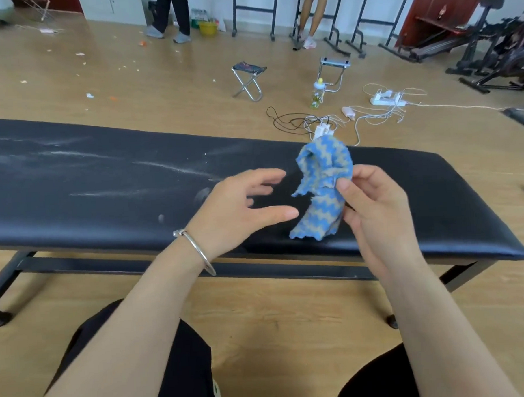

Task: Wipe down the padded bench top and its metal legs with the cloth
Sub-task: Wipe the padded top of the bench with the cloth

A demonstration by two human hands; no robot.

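Note:
A long black padded bench top point(89, 182) runs across the view, streaked with white dust on its left half. Its dark metal legs point(6, 287) and rail show below the front edge. A blue and beige zigzag cloth point(323, 180) hangs crumpled above the bench's right part, its lower edge near the padding. My right hand point(372, 205) pinches the cloth at its middle between thumb and fingers. My left hand point(240, 208), with a silver bangle on the wrist, hovers just left of the cloth with fingers spread and holds nothing.
Beyond the bench on the wooden floor lie tangled cables and a power strip point(388, 98), a small bottle point(317, 94) and a folding stool point(248, 79). Two people stand at the back. Exercise machines point(495, 59) fill the far right. My knees are at the bottom.

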